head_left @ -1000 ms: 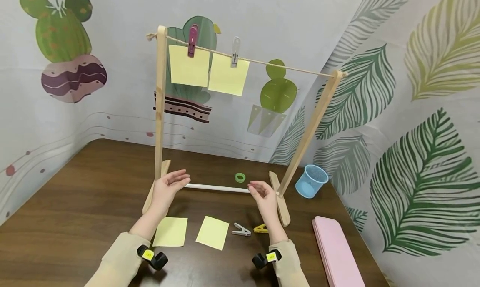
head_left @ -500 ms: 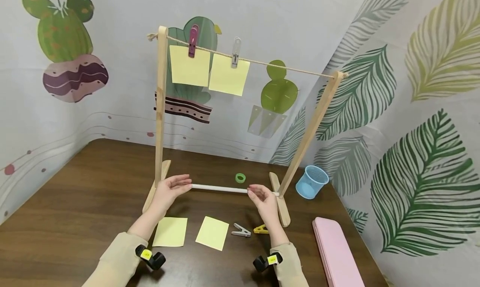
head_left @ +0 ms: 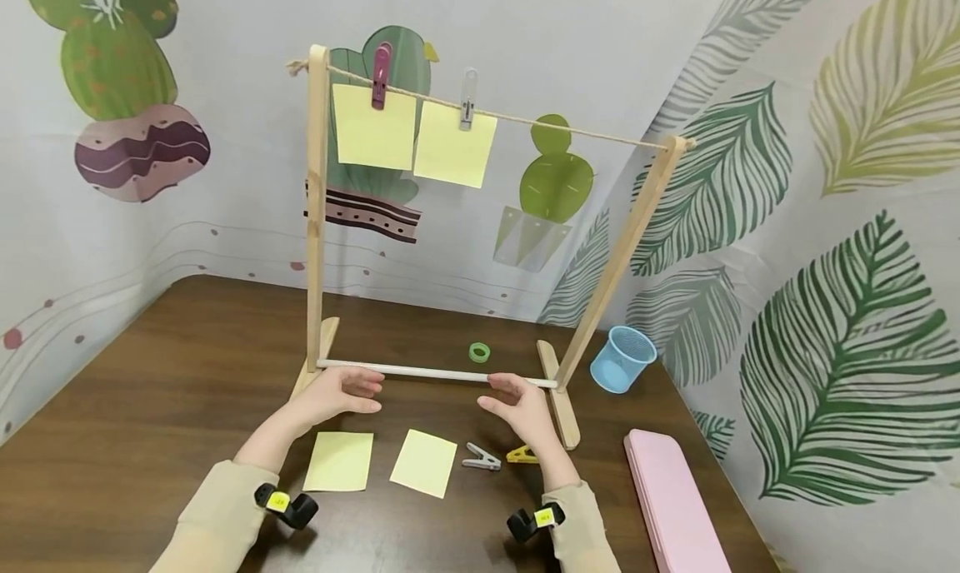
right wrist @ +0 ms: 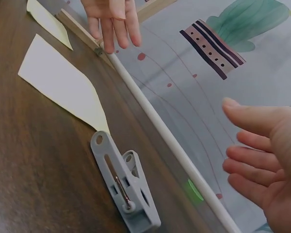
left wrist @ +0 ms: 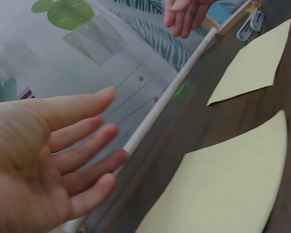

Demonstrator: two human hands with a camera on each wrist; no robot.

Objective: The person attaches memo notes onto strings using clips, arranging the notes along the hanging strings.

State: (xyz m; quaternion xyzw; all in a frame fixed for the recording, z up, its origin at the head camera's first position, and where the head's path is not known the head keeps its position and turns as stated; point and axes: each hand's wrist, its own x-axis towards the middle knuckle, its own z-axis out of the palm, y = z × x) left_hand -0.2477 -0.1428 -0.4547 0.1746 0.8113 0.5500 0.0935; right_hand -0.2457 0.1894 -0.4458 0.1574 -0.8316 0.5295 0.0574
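My left hand (head_left: 335,396) is near the left end of the white rod (head_left: 435,374), which joins the two feet of a wooden stand (head_left: 317,223). Its fingers are relaxed and apart from the thumb, with nothing between them in the left wrist view. On the right, my right hand (head_left: 525,411) hovers by the rod, its fingers (right wrist: 252,158) loose and holding nothing. Two yellow sticky notes (head_left: 377,136) hang from the stand's string, under a maroon clothespin (head_left: 381,77) and a clear clothespin (head_left: 468,100). Two more yellow notes (head_left: 339,462) lie in front on the table.
A grey clothespin (head_left: 482,457) and a yellow clothespin (head_left: 521,455) lie near my right wrist. Behind the rod is a green tape roll (head_left: 479,352). At the right stand a blue mesh cup (head_left: 622,359) and a pink case (head_left: 675,506).
Both hands have eased off the rod, the left moving down and its fingers spreading from the thumb. The rod's left end now shows. The hanging notes stay on the string.
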